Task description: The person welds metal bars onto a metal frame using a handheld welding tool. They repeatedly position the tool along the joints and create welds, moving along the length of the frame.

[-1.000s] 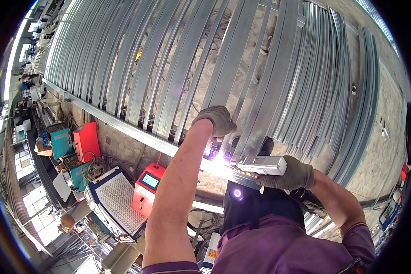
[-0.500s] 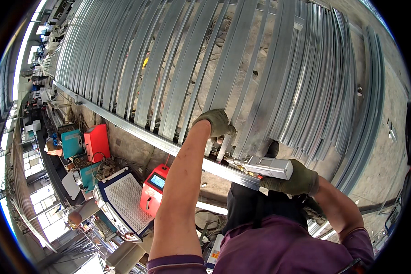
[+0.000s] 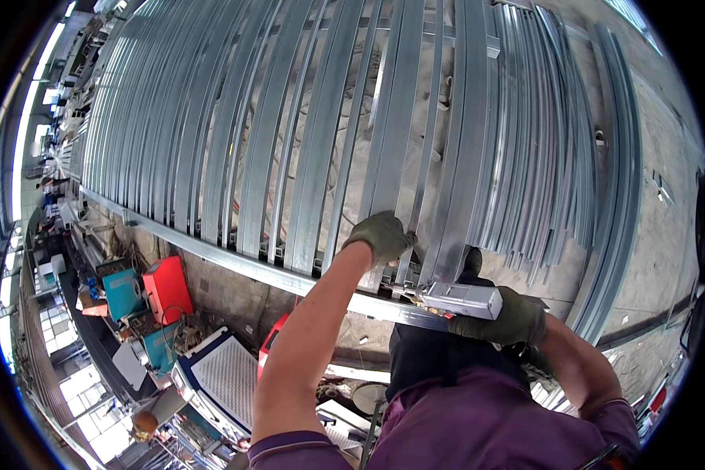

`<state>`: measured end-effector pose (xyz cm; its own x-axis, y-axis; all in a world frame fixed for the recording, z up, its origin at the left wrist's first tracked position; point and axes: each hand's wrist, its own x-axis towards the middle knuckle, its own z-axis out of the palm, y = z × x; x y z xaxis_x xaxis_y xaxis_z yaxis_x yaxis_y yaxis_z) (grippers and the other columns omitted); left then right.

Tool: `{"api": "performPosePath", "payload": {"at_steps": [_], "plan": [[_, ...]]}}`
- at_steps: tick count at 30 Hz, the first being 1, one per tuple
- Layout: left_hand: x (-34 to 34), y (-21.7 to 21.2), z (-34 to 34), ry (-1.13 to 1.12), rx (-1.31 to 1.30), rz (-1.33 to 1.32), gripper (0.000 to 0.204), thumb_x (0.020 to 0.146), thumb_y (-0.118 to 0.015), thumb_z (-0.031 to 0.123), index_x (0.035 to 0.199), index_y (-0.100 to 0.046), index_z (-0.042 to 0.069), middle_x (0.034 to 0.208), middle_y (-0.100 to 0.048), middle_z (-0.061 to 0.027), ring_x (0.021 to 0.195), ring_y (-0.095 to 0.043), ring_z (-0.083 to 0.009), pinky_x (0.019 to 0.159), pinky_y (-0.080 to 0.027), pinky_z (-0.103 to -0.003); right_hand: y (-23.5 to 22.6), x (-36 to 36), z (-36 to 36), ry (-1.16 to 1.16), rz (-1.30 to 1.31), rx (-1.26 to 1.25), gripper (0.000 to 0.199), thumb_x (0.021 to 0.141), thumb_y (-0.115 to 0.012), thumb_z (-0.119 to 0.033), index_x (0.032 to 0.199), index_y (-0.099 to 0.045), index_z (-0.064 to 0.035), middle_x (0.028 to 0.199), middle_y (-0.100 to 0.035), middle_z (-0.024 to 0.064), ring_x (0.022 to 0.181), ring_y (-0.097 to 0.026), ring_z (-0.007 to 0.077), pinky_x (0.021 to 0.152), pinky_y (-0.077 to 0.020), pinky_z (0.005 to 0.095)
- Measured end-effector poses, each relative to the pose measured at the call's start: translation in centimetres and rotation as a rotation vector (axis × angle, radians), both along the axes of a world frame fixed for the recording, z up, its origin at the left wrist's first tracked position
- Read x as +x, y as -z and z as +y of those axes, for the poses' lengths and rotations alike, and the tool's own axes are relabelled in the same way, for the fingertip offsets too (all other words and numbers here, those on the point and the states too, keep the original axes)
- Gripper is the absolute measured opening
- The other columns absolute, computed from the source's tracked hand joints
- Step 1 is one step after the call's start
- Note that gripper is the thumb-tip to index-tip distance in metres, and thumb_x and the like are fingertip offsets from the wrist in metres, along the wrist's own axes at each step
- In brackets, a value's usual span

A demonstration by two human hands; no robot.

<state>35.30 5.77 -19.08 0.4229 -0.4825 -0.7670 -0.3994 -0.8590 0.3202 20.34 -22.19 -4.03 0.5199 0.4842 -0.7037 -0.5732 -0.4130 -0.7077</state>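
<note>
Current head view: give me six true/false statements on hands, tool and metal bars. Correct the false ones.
1. The left hand wears a green glove. True.
2. The right hand holds a grey boxy tool. True.
3. The right hand is bare. False: it is gloved.
4. Long metal bars are silver-grey. True.
5. All the bars are equally wide. False: wide and narrow ones show.
6. Welding glare shows at the tool's tip. False: none shows.

My left glove [image 3: 378, 237] and right glove [image 3: 515, 316] are olive green. I wear a purple shirt [image 3: 497, 415], its short left sleeve [image 3: 298, 452] banded with a thin paler line, and dark trousers [image 3: 431, 356].
</note>
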Motion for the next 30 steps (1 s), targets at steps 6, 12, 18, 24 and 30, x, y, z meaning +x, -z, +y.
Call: {"api": "performPosePath", "payload": {"at_steps": [6,12,18,24,30], "plan": [[4.1,-5.7,4.5,-0.316,0.214,-0.087,0.07,0.113,-0.051,0.068,0.144,-0.075,0.008,0.141,-0.077,-0.0189,0.134,-0.073,-0.0357,0.116,-0.056,-0.049,0.7,-1.3,1.5,0.079,-0.062,0.024,0.057,0.102,-0.09,-0.039,0.146,-0.072,-0.0073,0.105,-0.081,0.0068,0.079,-0.074,0.011,0.071,-0.0609,0.0312],[3.4,-5.7,4.4,-0.128,0.287,-0.046,0.078,0.105,-0.063,0.075,0.139,-0.076,0.006,0.138,-0.08,-0.0149,0.132,-0.075,-0.0321,0.112,-0.058,-0.047,0.2,0.7,4.3,0.016,-0.05,0.0,0.056,0.104,-0.088,-0.038,0.148,-0.072,-0.0084,0.099,-0.082,0.0041,0.081,-0.076,0.0126,0.075,-0.0631,0.0336],[4.0,-5.3,4.6,-0.155,0.269,-0.007,0.083,0.099,-0.07,0.079,0.136,-0.078,0.004,0.136,-0.08,-0.0166,0.131,-0.075,-0.0318,0.111,-0.059,-0.046,3.2,2.4,5.7,-0.119,0.052,0.019,0.065,0.103,-0.083,-0.056,0.15,-0.072,-0.0122,0.086,-0.081,0.0067,0.061,-0.075,0.017,0.055,-0.0615,0.0325],[4.4,-5.4,4.8,-0.178,0.264,0.04,0.091,0.097,-0.069,0.083,0.137,-0.077,0.002,0.138,-0.078,-0.0188,0.132,-0.074,-0.0326,0.112,-0.058,-0.046,5.8,3.0,6.5,-0.18,-0.019,0.056,0.065,0.103,-0.084,-0.057,0.148,-0.073,-0.0112,0.084,-0.081,0.0066,0.063,-0.076,0.0174,0.058,-0.0626,0.033],[4.6,-5.5,4.7,-0.18,0.267,0.037,0.083,0.095,-0.074,0.079,0.136,-0.079,0.006,0.138,-0.08,-0.0151,0.132,-0.076,-0.0306,0.11,-0.06,-0.045,6.5,4.2,6.9,-0.173,-0.072,0.115,0.067,0.102,-0.086,-0.052,0.15,-0.072,-0.0084,0.124,-0.084,0.0144,0.108,-0.081,0.0256,0.097,-0.0645,0.0375]]}}
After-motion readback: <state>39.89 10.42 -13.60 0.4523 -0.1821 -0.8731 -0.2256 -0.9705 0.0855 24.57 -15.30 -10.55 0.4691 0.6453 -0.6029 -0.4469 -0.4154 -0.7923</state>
